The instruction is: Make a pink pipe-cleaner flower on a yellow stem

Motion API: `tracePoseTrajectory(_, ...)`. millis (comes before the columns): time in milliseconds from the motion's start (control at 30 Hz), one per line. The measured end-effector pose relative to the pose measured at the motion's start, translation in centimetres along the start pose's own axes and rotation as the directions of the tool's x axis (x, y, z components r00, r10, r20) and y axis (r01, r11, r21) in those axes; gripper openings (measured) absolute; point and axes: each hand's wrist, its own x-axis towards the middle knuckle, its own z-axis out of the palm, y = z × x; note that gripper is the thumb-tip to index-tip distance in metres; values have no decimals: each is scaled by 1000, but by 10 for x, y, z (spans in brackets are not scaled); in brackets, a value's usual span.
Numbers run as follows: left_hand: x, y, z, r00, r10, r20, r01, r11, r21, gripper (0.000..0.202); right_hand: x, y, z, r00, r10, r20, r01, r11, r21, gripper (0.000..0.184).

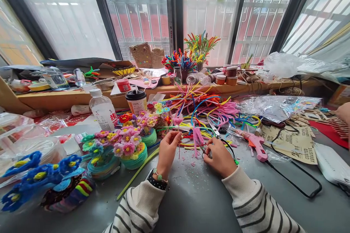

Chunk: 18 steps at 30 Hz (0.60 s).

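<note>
My left hand is closed in a pinch on the stem of a small pink fuzzy pipe-cleaner flower, whose head stands above the fingertips. My right hand curls around small grey metal scissors; only part of them shows, pointing toward the left hand. Just beyond the fingers lies a bundle of short pink pipe cleaners. Another pair of scissors with black handles rests behind my right hand. Pink snippets dot the grey table between both hands.
Pots of pipe-cleaner flowers crowd the left, with a plastic bottle and lidded cup behind. Loose pipe cleaners heap at the back. Rightward lie a pink glue gun, sandpaper and another person's hand.
</note>
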Motion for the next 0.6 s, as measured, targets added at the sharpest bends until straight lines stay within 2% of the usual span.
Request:
tracePoseTrajectory(133,1,-1,-1,1000,25,3,-25,999,35,25,2,3,1,990,47,-136,-51,998,-24,13)
tracePoseTrajectory(433,1,-5,-1,998,49,45,-52,997,54,24,1,2,8,983,-39,-177,41,999,11,9)
tracePoseTrajectory(500,1,-5,0,997,42,60,-44,999,30,24,2,1,6,982,-52,-182,64,996,62,8)
tracePoseTrajectory(600,0,-5,1,994,26,109,-25,1000,-3,24,2,-5,2,984,-91,-154,126,965,230,13)
